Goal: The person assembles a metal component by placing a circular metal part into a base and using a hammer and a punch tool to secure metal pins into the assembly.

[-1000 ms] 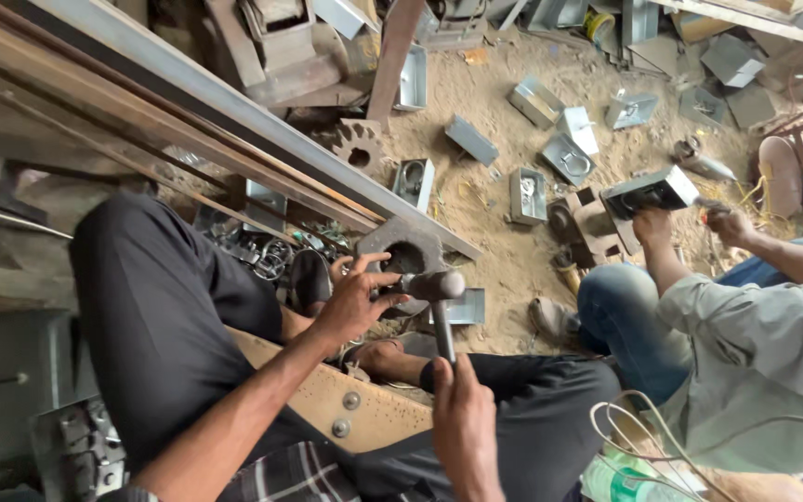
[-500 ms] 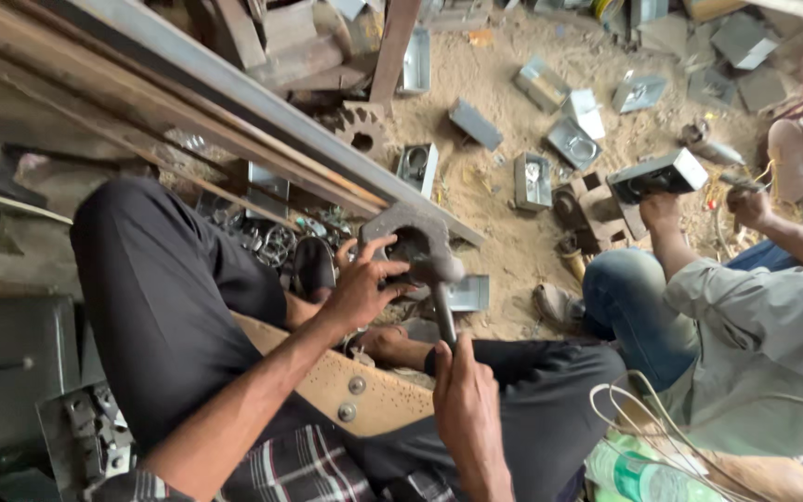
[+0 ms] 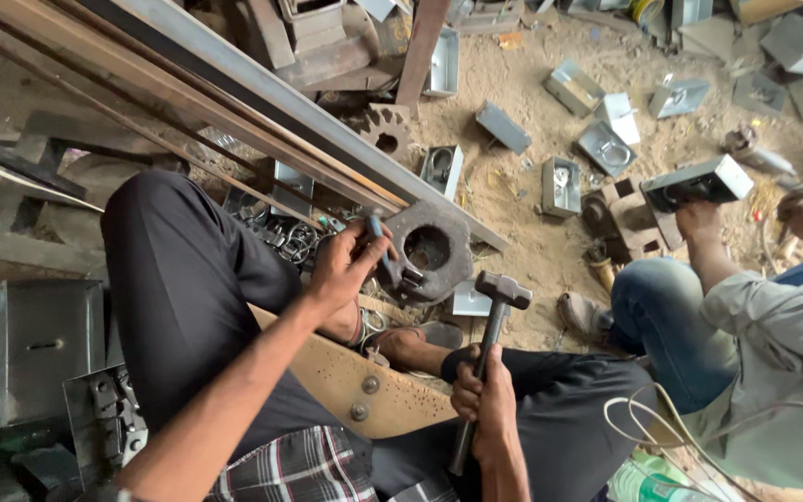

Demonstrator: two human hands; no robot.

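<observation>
My left hand (image 3: 344, 268) pinches a thin bluish metal punch (image 3: 378, 238) against the left edge of a heavy round iron block (image 3: 431, 251) that has a hole through its middle. The block rests on the sandy ground beside my knee. Lower down, my right hand (image 3: 485, 402) grips the dark handle of a hammer (image 3: 502, 290). The hammer's steel head is lifted just to the right of the block and does not touch it. A small flat metal piece (image 3: 469, 299) lies under the block's lower edge.
Long steel bars (image 3: 262, 102) run diagonally behind the block. Several open metal boxes (image 3: 561, 184) lie scattered on the sand. At right a seated co-worker's hand (image 3: 699, 221) holds a metal box (image 3: 699, 182). A grey metal box (image 3: 44, 349) stands at left.
The hammer head has swung away from the block, down and to the right. My left hand has shifted to the block's left edge, uncovering its hole.
</observation>
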